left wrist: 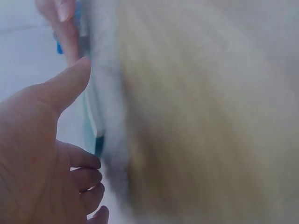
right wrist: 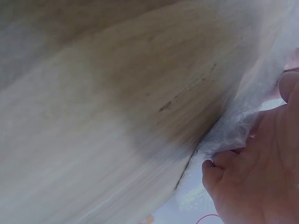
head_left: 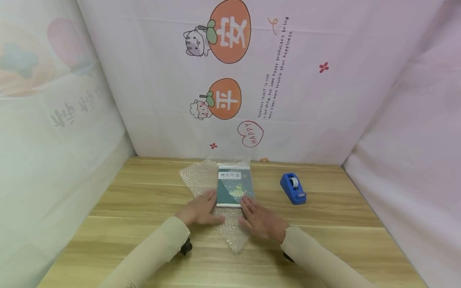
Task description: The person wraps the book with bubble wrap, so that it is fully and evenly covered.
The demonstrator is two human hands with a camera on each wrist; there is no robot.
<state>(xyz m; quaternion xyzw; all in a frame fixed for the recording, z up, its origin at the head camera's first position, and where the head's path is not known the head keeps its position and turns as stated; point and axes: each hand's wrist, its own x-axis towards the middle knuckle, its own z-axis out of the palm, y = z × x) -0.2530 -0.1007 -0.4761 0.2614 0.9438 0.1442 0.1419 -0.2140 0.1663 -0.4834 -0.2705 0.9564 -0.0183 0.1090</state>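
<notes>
A green book (head_left: 226,194) with a white title label lies flat near the back of the table, on a sheet of bubble wrap (head_left: 194,176). Clear wrap appears to cover the book's right part. My left hand (head_left: 201,210) rests at the book's lower left edge, thumb stretched over the wrap below it. Across from it, my right hand (head_left: 263,219) lies with extended fingers on the book's lower right corner, over the wrap. In the left wrist view the book's edge (left wrist: 96,112) shows beside the left fingers. The right wrist view has wrap (right wrist: 233,128) against the right fingertips.
A blue tape dispenser (head_left: 293,189) stands right of the book, holding a roll of tape. The wood-grain table (head_left: 144,192) is bordered by printed cloth (head_left: 299,100) at the back and pale cloth at both sides. A pointed wrap corner extends toward me.
</notes>
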